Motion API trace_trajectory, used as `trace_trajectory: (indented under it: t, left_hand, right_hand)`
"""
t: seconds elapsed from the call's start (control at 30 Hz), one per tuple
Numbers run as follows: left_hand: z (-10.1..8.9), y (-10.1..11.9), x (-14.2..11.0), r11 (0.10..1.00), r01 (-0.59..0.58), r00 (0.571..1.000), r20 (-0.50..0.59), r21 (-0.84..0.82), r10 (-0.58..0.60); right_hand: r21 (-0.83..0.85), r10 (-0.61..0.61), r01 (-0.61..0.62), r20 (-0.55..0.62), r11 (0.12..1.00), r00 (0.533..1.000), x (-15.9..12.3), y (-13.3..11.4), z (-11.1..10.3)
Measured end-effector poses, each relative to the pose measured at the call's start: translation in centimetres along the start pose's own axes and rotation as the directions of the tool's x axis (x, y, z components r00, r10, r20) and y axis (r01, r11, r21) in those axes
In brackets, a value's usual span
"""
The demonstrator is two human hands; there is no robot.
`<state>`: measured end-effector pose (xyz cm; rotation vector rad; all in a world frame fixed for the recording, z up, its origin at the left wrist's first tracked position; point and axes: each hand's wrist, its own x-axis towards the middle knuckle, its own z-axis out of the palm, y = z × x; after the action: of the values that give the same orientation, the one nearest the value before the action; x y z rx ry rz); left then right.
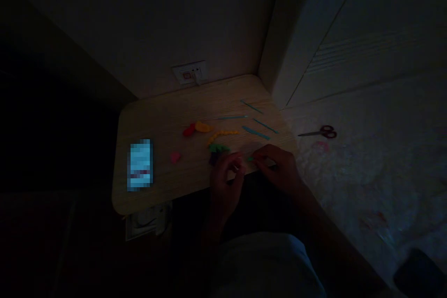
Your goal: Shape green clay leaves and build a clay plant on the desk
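The scene is very dark. My left hand (226, 174) and my right hand (275, 167) meet at the near edge of a small wooden table (157, 116), fingers curled and pinched around a tiny green piece (250, 159) between them. Just beyond my left hand lies a green and dark lump of modelling clay (218, 149). Farther back sit a row of yellow bits (223, 135), an orange piece (203, 127), a red piece (189, 131) and a pink piece (175, 156).
Several thin teal sticks (256, 132) lie on the table's right side. A lit phone (140, 164) lies at the left. Red-handled scissors (319, 132) rest on the bed cover to the right. A wall socket (189, 73) sits behind the table.
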<state>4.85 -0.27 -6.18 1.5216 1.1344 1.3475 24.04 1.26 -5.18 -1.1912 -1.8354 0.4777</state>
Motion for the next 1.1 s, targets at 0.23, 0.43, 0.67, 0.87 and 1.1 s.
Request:
trace_trajectory:
  t: [0.23,0.43,0.67,0.87,1.1]
  left_hand:
    - [1.5,-0.7,-1.5,0.712,-0.303,0.944,0.301,0.633,0.133]
    - [2.2,-0.8,-0.9,0.598,-0.310,0.927,0.375,0.739,0.016]
    - [1.9,-1.1,-0.9,0.589,-0.338,0.918,0.395,0.734,0.034]
    - [2.2,-1.1,-0.9,0.583,-0.325,0.923,0.384,0.745,0.023]
    - [1.7,-1.4,-0.7,0.622,-0.340,0.920,0.388,0.706,0.063]
  right_hand:
    - [-0.385,0.070,-0.046,0.048,0.922,0.996,-0.5,3.4,0.6]
    - [-0.423,0.127,-0.108,0.018,0.900,0.992,-1.0,2.5,0.6]
    - [-0.429,0.089,-0.059,0.049,0.901,0.995,-1.5,2.4,-0.2]
    - [-0.492,0.092,-0.029,0.104,0.870,0.990,-2.5,2.7,-0.3]
    - [-0.502,0.071,-0.018,0.087,0.865,0.994,-2.9,2.6,-0.5]
